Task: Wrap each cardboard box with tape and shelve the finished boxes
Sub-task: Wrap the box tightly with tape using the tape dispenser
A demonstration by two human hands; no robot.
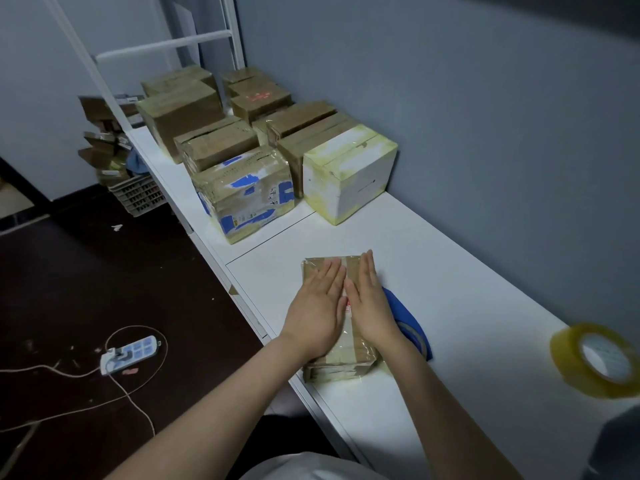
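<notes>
- Head view, setting: white table [450, 271] runs from the lower right of the frame to the upper centre, against a grey wall [450, 98]; dark floor [86, 271] fills the left side.
- Cardboard box [337, 367]: flat, wrapped in clear tape, lying on the table at lower centre, close to the table's front edge.
- Left hand [317, 306]: palm down on the box top, fingers straight and together, gripping nothing.
- Right hand [369, 303]: flat on the box top just beside the left hand, fingers straight, gripping nothing.
- Blue tape dispenser [408, 320]: on the table touching the box's right side, partly hidden by the right wrist.
- Tape roll [595, 362]: yellowish, at the right edge of the frame, well apart from the box.
- Taped boxes [207, 112]: grouped on the table at upper centre; nearest are a white box [346, 174] and a blue-patched box [246, 195].
- White rack frame [162, 46]: upper left, behind the boxes.
- Power strip [130, 355]: on the floor at lower left, cable attached.
</notes>
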